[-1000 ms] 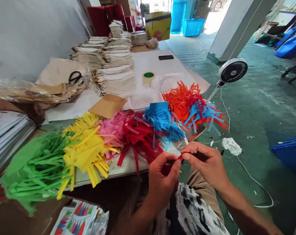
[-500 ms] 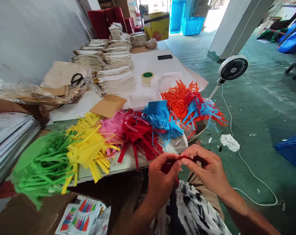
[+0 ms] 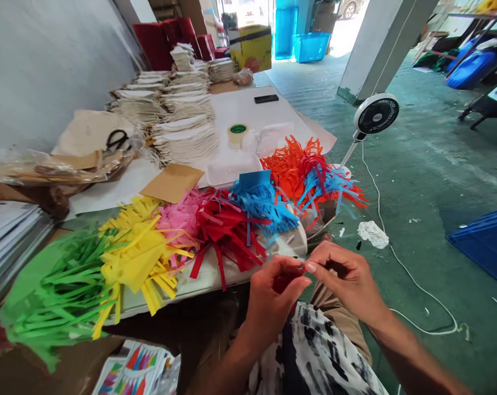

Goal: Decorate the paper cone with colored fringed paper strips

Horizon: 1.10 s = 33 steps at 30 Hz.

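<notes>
Shifted left since earlier, red paper fringes (image 3: 227, 236) on the table (image 3: 211, 282) lie just beyond the left hand (image 3: 271, 304) and right hand (image 3: 347, 282), both pinching a small red strip (image 3: 301, 267).

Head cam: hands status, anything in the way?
Left hand and right hand pinching a red strip at the fingertips. Red fringe bunch and table edge just ahead.

Red paper strip (image 3: 282, 282) mostly hidden inside left hand (image 3: 271, 307), right hand (image 3: 347, 282) covering far end; pinch point too small to tell. Printed bunting sheets (image 3: 129, 373) cut off by bottom edge; blue plastic crate (image 3: 485, 247) cut off by right edge.
</notes>
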Tool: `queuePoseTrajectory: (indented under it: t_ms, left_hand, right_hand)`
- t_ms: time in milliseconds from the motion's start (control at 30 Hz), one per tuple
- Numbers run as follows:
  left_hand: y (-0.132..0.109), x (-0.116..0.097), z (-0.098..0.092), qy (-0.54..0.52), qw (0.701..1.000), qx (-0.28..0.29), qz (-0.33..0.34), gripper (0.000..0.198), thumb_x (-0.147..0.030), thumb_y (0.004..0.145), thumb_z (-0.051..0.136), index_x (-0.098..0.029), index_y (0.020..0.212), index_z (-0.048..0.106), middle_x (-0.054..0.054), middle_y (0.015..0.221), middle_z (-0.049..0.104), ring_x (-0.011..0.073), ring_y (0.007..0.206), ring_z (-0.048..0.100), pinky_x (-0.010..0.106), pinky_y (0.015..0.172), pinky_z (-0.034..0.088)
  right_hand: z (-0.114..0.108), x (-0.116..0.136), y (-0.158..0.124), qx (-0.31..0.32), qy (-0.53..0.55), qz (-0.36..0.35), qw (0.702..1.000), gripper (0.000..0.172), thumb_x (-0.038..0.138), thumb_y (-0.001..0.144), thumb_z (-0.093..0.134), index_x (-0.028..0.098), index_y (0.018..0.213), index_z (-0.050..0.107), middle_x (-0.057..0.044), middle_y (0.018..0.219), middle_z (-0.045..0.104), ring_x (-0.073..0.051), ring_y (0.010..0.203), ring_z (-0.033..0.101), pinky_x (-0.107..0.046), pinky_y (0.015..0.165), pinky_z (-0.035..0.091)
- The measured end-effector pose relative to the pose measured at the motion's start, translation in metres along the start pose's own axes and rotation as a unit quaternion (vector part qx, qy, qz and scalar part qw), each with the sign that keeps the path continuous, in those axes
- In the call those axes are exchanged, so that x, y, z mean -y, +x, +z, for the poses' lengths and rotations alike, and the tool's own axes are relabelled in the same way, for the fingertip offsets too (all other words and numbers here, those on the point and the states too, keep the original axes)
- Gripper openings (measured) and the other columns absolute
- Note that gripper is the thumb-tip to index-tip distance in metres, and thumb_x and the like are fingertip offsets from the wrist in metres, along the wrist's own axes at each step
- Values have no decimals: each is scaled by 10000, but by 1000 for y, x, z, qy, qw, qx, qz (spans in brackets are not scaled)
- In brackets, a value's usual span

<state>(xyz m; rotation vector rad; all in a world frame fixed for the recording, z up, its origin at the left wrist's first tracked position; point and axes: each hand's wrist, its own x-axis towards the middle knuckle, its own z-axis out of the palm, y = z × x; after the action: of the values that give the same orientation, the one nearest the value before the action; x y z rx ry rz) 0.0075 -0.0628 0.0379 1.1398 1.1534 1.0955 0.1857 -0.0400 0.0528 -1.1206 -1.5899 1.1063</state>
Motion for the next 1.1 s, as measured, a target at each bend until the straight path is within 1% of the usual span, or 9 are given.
queuePoseTrajectory:
  t_ms: [233,367,467,600,733,800,867,967,1100]
  left_hand:
    - [0,6,-3,88,994,64,10,271,-372,986,636,-180,820,731,15,711,636,132,665,559,244,653,414]
    - [1,10,-2,32,997,54,-35,337,-446,994,609,-176,803,670,-6,660,561,121,604,505,240,606,395]
    - [5,12,-1,30,997,65,-39,324,-460,984,630,-173,847,692,-9,681,547,121,629,479,236,609,383]
    - [8,17,-6,55,995,63,-48,284,-441,954,684,-167,882,706,-9,715,545,125,667,458,233,617,359]
    - [6,21,-16,56,996,54,-53,238,-377,970,649,-186,1066,754,24,825,672,159,744,578,251,700,430]
    - [4,21,-23,73,995,53,-47,223,-357,977,635,-196,1036,776,41,872,725,175,795,622,261,744,450]
    - [2,19,-30,93,994,47,-38,239,-368,991,623,-197,969,789,49,894,754,185,826,646,266,765,454]
    - [0,19,-38,110,993,42,-27,271,-399,1009,612,-204,954,791,47,909,770,191,842,668,270,781,456]
    - [-2,24,-43,115,992,49,-26,273,-407,1018,609,-209,956,787,45,925,782,195,866,694,275,810,465]
  right_hand:
    - [-12,-6,-1,-65,55,55,995,263,454,981,719,233,838,700,24,738,558,-128,673,481,-257,611,386]
    - [-10,-9,-3,13,69,68,995,256,499,978,711,256,1044,756,-9,919,659,-140,759,573,-257,669,458]
    - [-11,-10,4,64,64,76,993,312,506,997,682,227,886,769,-33,878,693,-152,731,631,-269,658,503]
    - [-31,-8,55,-44,106,95,989,322,539,1010,651,235,983,753,-14,744,696,-152,594,647,-281,593,558]
    - [-59,-2,140,-258,29,-124,958,290,479,1060,573,229,1090,717,-87,1113,742,-187,825,744,-365,814,631]
    - [-68,-2,176,-270,-105,-234,928,329,417,1109,459,211,1207,697,-123,1231,719,-232,1045,738,-422,968,599]
    - [-72,-8,202,-203,-300,-274,891,361,321,1124,389,209,1335,660,-132,1390,669,-268,1283,646,-470,1117,514]
    - [-73,-31,218,-37,-536,-228,812,426,196,1089,381,219,1442,620,-116,1575,547,-303,1413,542,-485,1130,485]
    - [-73,-63,217,68,-604,-189,771,441,131,1023,442,213,1386,680,-115,1504,609,-297,1260,631,-398,933,548]
